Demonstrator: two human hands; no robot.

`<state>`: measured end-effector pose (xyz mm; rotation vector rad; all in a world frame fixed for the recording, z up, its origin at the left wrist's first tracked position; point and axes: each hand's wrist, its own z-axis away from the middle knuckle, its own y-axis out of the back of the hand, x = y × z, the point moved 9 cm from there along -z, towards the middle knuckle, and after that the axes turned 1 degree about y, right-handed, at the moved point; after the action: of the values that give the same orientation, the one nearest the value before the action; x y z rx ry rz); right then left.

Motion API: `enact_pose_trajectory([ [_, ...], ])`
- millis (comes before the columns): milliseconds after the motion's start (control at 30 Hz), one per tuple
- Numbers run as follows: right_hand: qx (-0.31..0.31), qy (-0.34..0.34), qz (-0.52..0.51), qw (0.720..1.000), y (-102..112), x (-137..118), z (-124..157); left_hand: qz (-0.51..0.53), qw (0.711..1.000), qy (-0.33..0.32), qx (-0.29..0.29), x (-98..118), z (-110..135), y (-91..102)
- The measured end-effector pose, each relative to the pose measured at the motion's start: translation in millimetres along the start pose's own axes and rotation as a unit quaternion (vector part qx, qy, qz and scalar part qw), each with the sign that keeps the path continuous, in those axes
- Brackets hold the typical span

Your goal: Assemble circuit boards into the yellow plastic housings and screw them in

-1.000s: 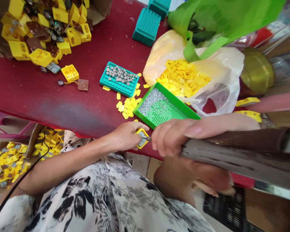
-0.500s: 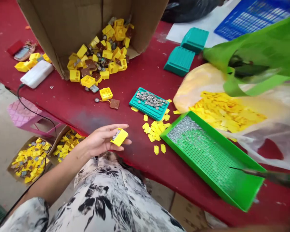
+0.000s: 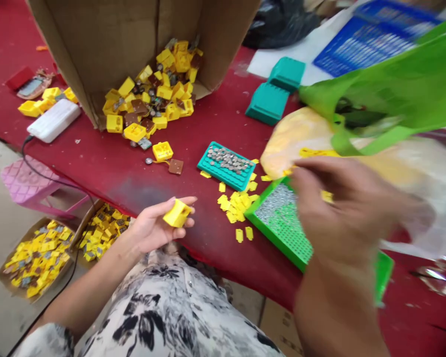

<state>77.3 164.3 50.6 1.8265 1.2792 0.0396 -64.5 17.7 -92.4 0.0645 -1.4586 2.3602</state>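
Note:
My left hand (image 3: 154, 225) holds a small yellow plastic housing (image 3: 177, 213) between thumb and fingers, just off the near edge of the red table (image 3: 107, 168). My right hand (image 3: 347, 208) is blurred by motion, close to the camera, over the green tray (image 3: 282, 223) of small screws. Its fingers look curled, and whether they hold anything is hidden. Loose yellow tabs (image 3: 234, 206) lie beside the tray.
A tipped cardboard box (image 3: 107, 44) spills yellow housings and brown boards. A teal tray (image 3: 226, 165) holds button cells. Two teal trays (image 3: 277, 89), a clear bag of yellow parts (image 3: 301, 136), a green bag (image 3: 394, 84), and a white power bank (image 3: 54, 120) lie around. Floor boxes (image 3: 37, 258) hold finished parts.
My right hand, which held a tool against the housing a second ago, pulled away and now sweeps in over the green tray. The left hand turned the housing and the view tilted up.

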Motion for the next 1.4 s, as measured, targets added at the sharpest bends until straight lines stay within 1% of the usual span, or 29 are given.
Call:
enact_pose_trajectory([
  [33,-0.016,0.01,0.011,1.0,-11,4,-10,-0.007,1.0,-0.008,0.012,1,0,2.9],
  [100,-0.078,0.021,0.03,0.996,-44,17,-25,-0.026,0.999,-0.027,0.039,4,-2,9.1],
  [133,-0.146,0.011,0.058,0.988,-67,27,-29,-0.039,0.997,-0.041,0.046,7,-4,10.8],
  [200,-0.176,0.002,0.089,0.98,-94,43,-34,-0.066,0.994,-0.069,0.055,12,-10,11.5],
  [233,-0.19,-0.001,0.102,0.977,-105,49,-34,-0.078,0.992,-0.082,0.057,14,-13,10.9],
  [300,-0.205,0.0,0.117,0.972,-120,54,-31,-0.091,0.989,-0.1,0.065,19,-20,10.0],
  [400,-0.234,0.005,0.134,0.963,-135,55,-22,-0.089,0.988,-0.106,0.074,22,-28,9.0],
  [500,-0.249,0.002,0.156,0.956,-143,56,-17,-0.082,0.989,-0.1,0.075,22,-34,7.9],
  [667,-0.254,-0.014,0.181,0.95,-152,61,-18,-0.073,0.99,-0.088,0.081,16,-39,9.2],
  [800,-0.254,-0.029,0.181,0.95,-154,62,-19,-0.071,0.99,-0.089,0.079,16,-41,10.1],
  [967,-0.253,-0.048,0.158,0.953,-151,61,-17,-0.072,0.99,-0.091,0.078,17,-41,10.3],
  [1200,-0.218,-0.09,0.074,0.969,-144,62,-13,-0.084,0.989,-0.095,0.08,16,-41,10.5],
  [1333,-0.176,-0.122,-0.016,0.977,-137,61,-15,-0.086,0.988,-0.103,0.075,17,-42,9.6],
  [1400,-0.153,-0.148,-0.076,0.974,-132,62,-14,-0.085,0.988,-0.104,0.076,18,-42,8.9],
])
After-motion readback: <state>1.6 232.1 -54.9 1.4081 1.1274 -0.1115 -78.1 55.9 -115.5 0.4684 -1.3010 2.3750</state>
